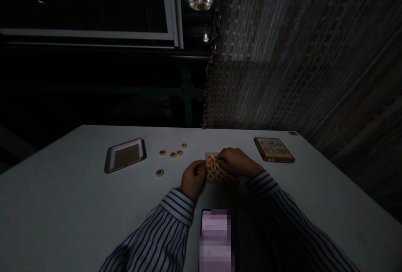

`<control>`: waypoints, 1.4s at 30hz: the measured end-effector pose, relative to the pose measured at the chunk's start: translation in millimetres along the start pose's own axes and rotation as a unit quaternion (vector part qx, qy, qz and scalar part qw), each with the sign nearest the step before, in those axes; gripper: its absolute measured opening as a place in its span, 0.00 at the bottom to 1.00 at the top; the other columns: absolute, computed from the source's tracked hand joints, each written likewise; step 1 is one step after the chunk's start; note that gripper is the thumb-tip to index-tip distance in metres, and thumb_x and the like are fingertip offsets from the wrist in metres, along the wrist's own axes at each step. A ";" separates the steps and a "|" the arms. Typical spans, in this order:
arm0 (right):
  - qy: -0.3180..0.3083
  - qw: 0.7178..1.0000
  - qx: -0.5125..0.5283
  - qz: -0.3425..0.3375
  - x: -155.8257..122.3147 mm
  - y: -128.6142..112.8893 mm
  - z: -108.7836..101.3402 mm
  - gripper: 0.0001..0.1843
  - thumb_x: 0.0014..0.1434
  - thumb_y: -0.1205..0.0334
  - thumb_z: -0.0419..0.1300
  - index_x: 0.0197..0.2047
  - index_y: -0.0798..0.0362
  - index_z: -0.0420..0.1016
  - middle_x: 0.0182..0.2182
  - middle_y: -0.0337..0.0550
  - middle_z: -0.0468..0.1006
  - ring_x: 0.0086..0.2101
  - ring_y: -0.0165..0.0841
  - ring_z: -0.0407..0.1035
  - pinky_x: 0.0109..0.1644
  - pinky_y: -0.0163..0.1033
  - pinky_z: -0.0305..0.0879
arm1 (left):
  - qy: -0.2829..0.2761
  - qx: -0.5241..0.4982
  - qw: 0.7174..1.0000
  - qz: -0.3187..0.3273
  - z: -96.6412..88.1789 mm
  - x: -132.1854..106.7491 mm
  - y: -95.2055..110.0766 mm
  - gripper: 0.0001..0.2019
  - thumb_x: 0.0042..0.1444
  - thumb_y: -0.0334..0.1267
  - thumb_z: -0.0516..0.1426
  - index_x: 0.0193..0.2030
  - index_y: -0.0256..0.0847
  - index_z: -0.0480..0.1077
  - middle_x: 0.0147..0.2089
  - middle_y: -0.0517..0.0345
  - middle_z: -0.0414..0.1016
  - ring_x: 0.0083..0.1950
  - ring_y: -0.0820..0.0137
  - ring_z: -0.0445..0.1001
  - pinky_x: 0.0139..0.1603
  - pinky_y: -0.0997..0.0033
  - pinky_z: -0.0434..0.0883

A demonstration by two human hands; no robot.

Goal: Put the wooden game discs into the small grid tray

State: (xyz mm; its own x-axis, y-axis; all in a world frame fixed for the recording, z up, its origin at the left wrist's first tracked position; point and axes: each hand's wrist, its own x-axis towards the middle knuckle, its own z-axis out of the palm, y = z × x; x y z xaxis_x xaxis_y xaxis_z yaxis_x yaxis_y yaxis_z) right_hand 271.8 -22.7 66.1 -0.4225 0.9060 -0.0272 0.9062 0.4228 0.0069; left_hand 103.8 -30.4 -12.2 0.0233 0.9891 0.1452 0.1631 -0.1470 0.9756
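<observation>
A small clear tray [205, 154] full of round wooden Chinese chess pieces [211, 176] lies on the white table in front of me. Red characters mark some pieces at its far left; darker ones fill the nearer rows. At the tray's left edge, my left hand [192, 180] is closed with thumb and fingers pinching the side. My right hand [238, 162] reaches over the tray from the right, its fingers bent down onto a piece in the far row and hiding the tray's right part. Several loose Chinese chess pieces [173, 154] lie on the table left of the tray.
An open shallow box half [143, 150] lies at the left of the white table [78, 205]. A box lid with printed writing [274, 149] rests at the right. Nearest me is a phone [216, 238], partly blurred out. A string curtain [251, 75] hangs behind the table.
</observation>
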 end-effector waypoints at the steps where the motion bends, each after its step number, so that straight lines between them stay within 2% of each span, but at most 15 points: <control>1: 0.000 1.000 -0.001 0.001 0.1 -0.2 -0.1 0.17 0.55 0.60 0.47 0.43 0.51 0.72 0.42 0.47 0.74 0.43 0.37 0.65 0.43 0.37 0.56 | 0.000 0.004 1.000 0.000 -0.2 0.0 0.3 0.13 0.47 0.39 0.54 0.39 0.35 0.70 0.32 0.54 0.75 0.32 0.70 0.73 0.35 0.71 0.70; 7: -0.003 1.000 -0.002 0.007 0.3 -0.4 0.0 0.17 0.55 0.59 0.47 0.44 0.51 0.72 0.42 0.47 0.74 0.43 0.36 0.66 0.43 0.37 0.56 | -0.009 0.008 1.000 -0.005 -0.6 0.1 0.0 0.14 0.47 0.39 0.54 0.39 0.35 0.70 0.32 0.53 0.75 0.33 0.70 0.72 0.35 0.71 0.70; 12: 0.006 1.000 0.000 0.002 0.4 1.7 2.5 0.16 0.55 0.60 0.48 0.42 0.51 0.72 0.41 0.47 0.74 0.42 0.36 0.66 0.43 0.37 0.56 | 0.004 0.030 0.999 0.011 -0.8 -0.7 2.4 0.13 0.47 0.38 0.54 0.38 0.36 0.71 0.33 0.54 0.75 0.34 0.70 0.72 0.37 0.70 0.70; 19: 0.007 1.000 -0.002 0.002 0.2 2.1 3.3 0.16 0.55 0.59 0.47 0.42 0.52 0.72 0.41 0.47 0.74 0.43 0.36 0.66 0.42 0.37 0.56 | -0.003 0.014 1.000 -0.009 -0.4 -2.7 5.0 0.13 0.47 0.40 0.54 0.38 0.35 0.71 0.33 0.53 0.75 0.34 0.69 0.73 0.35 0.70 0.70; 28: -0.003 1.000 -0.002 0.008 -1.3 0.7 -1.8 0.17 0.56 0.59 0.47 0.45 0.52 0.70 0.43 0.47 0.73 0.44 0.36 0.64 0.45 0.37 0.55 | -0.010 0.001 1.000 0.002 -0.4 -1.5 -0.2 0.13 0.47 0.41 0.54 0.38 0.36 0.71 0.33 0.53 0.75 0.34 0.70 0.73 0.36 0.71 0.71; 36: -0.004 1.000 0.008 0.015 -3.6 6.9 -6.7 0.17 0.56 0.60 0.46 0.44 0.51 0.72 0.42 0.46 0.73 0.44 0.35 0.65 0.45 0.36 0.55 | -0.013 0.026 0.999 0.015 -1.3 -1.8 -1.0 0.13 0.48 0.39 0.54 0.38 0.36 0.71 0.36 0.52 0.75 0.37 0.69 0.73 0.39 0.68 0.70; 39: 0.012 1.000 0.024 0.011 -6.1 10.6 -9.1 0.17 0.57 0.59 0.46 0.43 0.50 0.72 0.42 0.46 0.74 0.43 0.35 0.65 0.44 0.36 0.55 | -0.016 0.056 0.997 0.045 -1.6 -3.1 0.1 0.12 0.49 0.38 0.53 0.38 0.37 0.72 0.38 0.51 0.74 0.39 0.69 0.72 0.42 0.66 0.69; 42: 0.011 0.999 0.037 0.000 -9.6 13.6 -12.1 0.17 0.57 0.59 0.46 0.42 0.50 0.73 0.41 0.45 0.74 0.42 0.34 0.66 0.44 0.35 0.56 | -0.022 0.105 0.987 0.120 -0.8 -4.9 1.6 0.10 0.50 0.36 0.53 0.37 0.38 0.72 0.39 0.52 0.72 0.42 0.69 0.70 0.47 0.64 0.67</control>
State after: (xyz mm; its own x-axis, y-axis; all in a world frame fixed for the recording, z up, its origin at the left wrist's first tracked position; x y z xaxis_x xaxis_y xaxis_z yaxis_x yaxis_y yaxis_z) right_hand 288.0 -25.4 78.6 -0.4215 0.9068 -0.0057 0.9049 0.4202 -0.0678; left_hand 103.2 -35.5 -11.3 0.1277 0.9258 0.3559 0.3485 -0.3778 0.8578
